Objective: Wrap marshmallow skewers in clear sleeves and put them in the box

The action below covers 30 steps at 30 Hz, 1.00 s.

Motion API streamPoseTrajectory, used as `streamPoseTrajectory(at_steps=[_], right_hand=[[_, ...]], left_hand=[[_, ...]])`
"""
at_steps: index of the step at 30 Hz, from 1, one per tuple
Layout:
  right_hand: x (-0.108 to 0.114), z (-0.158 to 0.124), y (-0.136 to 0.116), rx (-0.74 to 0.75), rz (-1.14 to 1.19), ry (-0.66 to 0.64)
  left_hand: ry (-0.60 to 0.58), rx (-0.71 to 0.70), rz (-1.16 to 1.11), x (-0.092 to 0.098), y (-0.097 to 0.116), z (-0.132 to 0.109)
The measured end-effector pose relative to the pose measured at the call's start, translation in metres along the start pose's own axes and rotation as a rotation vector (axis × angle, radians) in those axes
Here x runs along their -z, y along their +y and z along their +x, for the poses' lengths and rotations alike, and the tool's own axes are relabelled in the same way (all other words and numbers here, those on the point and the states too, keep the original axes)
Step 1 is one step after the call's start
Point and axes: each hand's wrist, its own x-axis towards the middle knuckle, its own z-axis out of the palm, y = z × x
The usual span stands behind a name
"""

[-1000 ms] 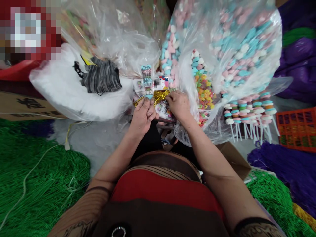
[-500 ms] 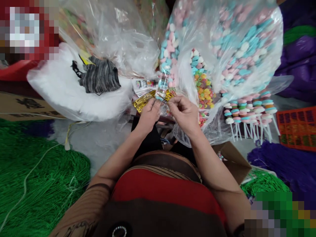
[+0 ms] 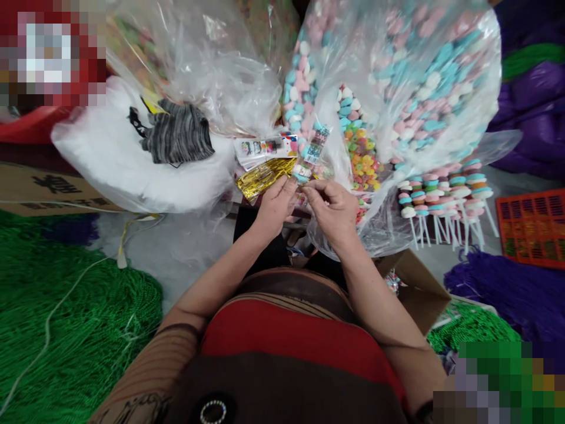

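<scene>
My left hand [image 3: 276, 206] and my right hand [image 3: 334, 209] meet at the middle, both pinching the lower end of a small clear printed candy packet [image 3: 312, 154] that tilts up to the right. A bundle of gold twist ties [image 3: 263, 176] lies just left of the packet, beside my left hand. Behind it rests a stack of printed packets [image 3: 263, 147]. The right fingers are curled tight against the packet's base; whether they also hold a tie is hidden.
Big clear bags of pink, blue and white candies [image 3: 410, 76] stand behind. Candy lollipops on white sticks [image 3: 445, 197] lie at the right, by an orange crate [image 3: 532, 227]. A white bag with a striped cloth [image 3: 179, 136] sits left. Green strands [image 3: 66, 330] and purple strands [image 3: 521, 300] flank me.
My left hand carried the packet from upright at the left toward the right; it now tilts right. My right hand left the gold ties and joined the left at the packet.
</scene>
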Motion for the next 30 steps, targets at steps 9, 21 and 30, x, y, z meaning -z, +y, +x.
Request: streamPoseTrajectory(at_steps=[9,21,30], right_hand=[[0.008,-0.004,0.001,-0.337,0.474,-0.092],[0.004,-0.009,0.019,-0.291,0.521,0.015],[0.007,-0.008,0.011,0.106,-0.093,0.209]], left_hand=[[-0.261,0.264,-0.207,-0.009,0.019,-0.015],[-0.379,0.444,-0.318,-0.015,0.019,-0.019],[-0.023,-0.213,0.308,-0.021,0.006,-0.009]])
